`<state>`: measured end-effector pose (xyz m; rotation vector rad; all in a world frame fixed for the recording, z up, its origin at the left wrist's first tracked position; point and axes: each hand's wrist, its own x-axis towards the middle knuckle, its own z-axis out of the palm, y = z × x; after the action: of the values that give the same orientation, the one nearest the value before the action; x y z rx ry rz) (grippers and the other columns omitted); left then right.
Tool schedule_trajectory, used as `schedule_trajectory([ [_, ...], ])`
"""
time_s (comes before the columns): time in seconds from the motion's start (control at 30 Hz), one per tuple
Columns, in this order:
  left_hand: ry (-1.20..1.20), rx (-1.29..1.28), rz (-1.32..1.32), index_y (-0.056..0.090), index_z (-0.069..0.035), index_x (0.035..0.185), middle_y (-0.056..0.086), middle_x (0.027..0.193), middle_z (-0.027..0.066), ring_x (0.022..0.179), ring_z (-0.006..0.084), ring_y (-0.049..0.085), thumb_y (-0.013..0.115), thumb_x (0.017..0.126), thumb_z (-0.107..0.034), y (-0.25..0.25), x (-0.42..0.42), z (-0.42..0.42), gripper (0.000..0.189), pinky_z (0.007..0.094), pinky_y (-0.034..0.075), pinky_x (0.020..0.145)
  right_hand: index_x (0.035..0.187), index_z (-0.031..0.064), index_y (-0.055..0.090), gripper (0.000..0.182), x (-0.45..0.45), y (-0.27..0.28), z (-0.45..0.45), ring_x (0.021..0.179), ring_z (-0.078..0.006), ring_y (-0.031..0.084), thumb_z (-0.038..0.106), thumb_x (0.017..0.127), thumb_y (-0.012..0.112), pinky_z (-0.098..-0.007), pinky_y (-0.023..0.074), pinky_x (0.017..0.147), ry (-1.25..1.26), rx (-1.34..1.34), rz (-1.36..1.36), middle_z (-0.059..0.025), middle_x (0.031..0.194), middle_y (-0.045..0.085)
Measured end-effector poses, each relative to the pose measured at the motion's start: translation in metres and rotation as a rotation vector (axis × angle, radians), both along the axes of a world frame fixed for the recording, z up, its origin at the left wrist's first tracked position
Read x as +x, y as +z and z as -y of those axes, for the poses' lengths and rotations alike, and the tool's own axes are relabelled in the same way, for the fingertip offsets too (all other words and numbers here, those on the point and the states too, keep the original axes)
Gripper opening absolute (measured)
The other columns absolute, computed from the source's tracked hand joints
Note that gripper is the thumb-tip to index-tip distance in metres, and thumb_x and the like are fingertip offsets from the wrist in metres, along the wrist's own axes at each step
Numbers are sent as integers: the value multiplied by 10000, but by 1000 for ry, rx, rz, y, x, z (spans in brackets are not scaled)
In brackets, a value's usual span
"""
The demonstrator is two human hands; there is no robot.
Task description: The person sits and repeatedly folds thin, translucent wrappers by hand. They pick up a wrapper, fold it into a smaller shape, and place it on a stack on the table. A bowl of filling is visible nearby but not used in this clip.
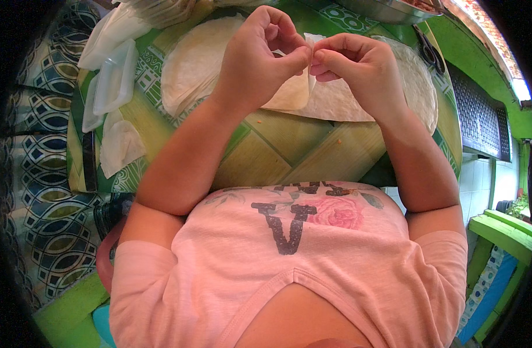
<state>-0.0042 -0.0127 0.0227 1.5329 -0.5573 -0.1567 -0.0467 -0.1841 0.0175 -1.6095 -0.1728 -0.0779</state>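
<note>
My left hand [266,56] and my right hand [364,63] meet above the table, thumbs and forefingers pinched together. Between their fingertips is the edge of a thin, pale wrapper sheet [292,96], which hangs down below them. Beneath my left hand lies a stack of round, cream-coloured wrappers [192,65], its layers showing at the side. Under my right hand lies another flat wrapper [335,104]. More pale wrapper [418,87] extends to the right, with a lightly bubbled surface. My fingers hide part of the pinched edge.
Translucent plastic containers [115,76] stand at the left, with crumpled wrapper scraps [122,145] nearer me. Black-handled scissors [431,54] lie at the right edge. A metal bowl [387,11] with reddish filling sits at the back. The green patterned tablecloth [287,148] has small orange crumbs.
</note>
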Motion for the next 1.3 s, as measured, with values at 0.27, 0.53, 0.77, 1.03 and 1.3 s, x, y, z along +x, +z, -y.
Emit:
schedule_trajectory([
  [0.27,-35,-32,25,431,-29,934,578,800,52,674,74,584,665,797,17,-6,4,0,275,200,490,592,892,-49,684,171,0,-2,-1,703,-99,638,102,817,657,-212,527,651,-37,-25,15,-87,776,677],
  [0.53,1,-1,-10,420,-37,919,574,797,55,683,78,580,675,788,11,0,0,1,291,204,489,602,885,-40,690,162,0,-7,-1,664,-76,610,100,813,656,-196,489,600,-58,-103,91,-65,752,676],
  [0.77,-6,-2,88,420,0,943,603,802,91,699,116,610,680,765,-44,-15,7,-3,319,237,522,603,855,12,705,162,-1,-11,-3,616,-69,598,152,776,688,-219,481,580,-148,-288,174,-55,704,680],
  [1.03,-69,-181,-109,382,-14,949,630,822,136,733,157,644,690,794,-51,-19,10,-1,347,270,567,652,886,3,691,156,-9,1,-7,657,-78,615,143,820,670,-214,483,612,-223,-529,247,-54,735,677],
  [1.3,-16,-114,3,399,-9,941,646,812,132,726,134,641,702,789,-53,-17,5,1,341,248,543,630,852,44,703,161,-8,-3,-6,567,-126,620,182,785,656,-262,495,567,-254,-515,288,-89,690,673],
])
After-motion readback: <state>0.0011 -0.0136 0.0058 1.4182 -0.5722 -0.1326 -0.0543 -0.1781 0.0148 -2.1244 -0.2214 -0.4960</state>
